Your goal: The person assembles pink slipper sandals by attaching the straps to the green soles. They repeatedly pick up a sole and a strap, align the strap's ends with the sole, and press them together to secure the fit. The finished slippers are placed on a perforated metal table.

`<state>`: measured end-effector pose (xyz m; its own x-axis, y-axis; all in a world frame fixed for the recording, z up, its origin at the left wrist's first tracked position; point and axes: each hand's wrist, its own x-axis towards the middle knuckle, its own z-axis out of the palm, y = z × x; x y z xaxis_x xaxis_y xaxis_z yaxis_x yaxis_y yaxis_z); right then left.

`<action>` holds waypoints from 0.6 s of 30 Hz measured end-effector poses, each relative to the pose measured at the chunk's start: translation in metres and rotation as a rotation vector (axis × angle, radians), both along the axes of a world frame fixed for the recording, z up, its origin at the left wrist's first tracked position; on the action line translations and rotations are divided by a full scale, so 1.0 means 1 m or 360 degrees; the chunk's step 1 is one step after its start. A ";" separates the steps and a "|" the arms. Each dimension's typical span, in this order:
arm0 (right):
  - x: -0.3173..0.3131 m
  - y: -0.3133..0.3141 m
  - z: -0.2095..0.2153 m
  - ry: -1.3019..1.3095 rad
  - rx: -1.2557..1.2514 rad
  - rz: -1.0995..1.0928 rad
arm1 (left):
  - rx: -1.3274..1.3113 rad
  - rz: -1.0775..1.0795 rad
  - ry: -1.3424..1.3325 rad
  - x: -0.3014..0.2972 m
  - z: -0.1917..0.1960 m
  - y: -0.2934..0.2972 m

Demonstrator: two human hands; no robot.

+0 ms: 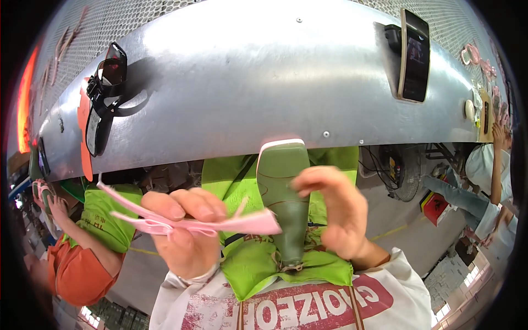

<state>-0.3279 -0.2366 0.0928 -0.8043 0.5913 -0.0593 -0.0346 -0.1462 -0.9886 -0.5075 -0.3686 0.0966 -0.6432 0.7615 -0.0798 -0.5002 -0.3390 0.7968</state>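
My left hand (184,225) pinches a pink sandal strap piece (253,223) with several thin bands, held out across my front. A dark green shoe last (283,192) stands before me, its broad end up by the table's edge and its narrow end down against my lime-green apron (239,181). Along the last's top edge runs a pale pink rim. Just right of the last is my right hand (338,212), slightly blurred, fingers curved and the thumb apart. Its fingertips overlap the last's edge; whether they touch it I cannot tell.
The metal table (236,82) carries a black strappy sandal (104,102) on the left and a phone (415,58) propped up on the right. A person in lime green and orange (88,264) works at left, other people at far right. A fan (404,173) stands below the table.
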 end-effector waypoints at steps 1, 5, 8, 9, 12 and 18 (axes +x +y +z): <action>-0.008 0.000 0.009 0.0099 -0.0187 0.0192 | 0.0089 -0.0064 -0.0119 0.009 0.004 0.008; -0.013 0.003 0.031 -0.0083 -0.0019 -0.0064 | 0.0227 -0.0097 -0.0143 0.042 -0.003 0.017; -0.003 0.010 0.029 -0.0035 -0.0101 -0.0269 | 0.0334 -0.0103 -0.0357 0.027 -0.015 0.004; 0.005 0.016 0.033 -0.0137 -0.0121 -0.0267 | 0.0342 -0.0283 -0.0350 0.006 -0.020 -0.005; 0.014 0.022 0.038 -0.0482 -0.0212 -0.0180 | -0.0004 -0.0593 -0.0151 -0.016 -0.020 -0.016; 0.017 0.004 0.007 -0.0640 -0.0397 -0.0372 | -0.0899 -0.0569 0.0607 0.000 -0.032 -0.013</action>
<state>-0.3110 -0.2328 0.0996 -0.5375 0.6807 -0.4977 0.2804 -0.4124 -0.8668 -0.5079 -0.3818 0.0645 -0.4267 0.8378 -0.3405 -0.1589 0.3012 0.9402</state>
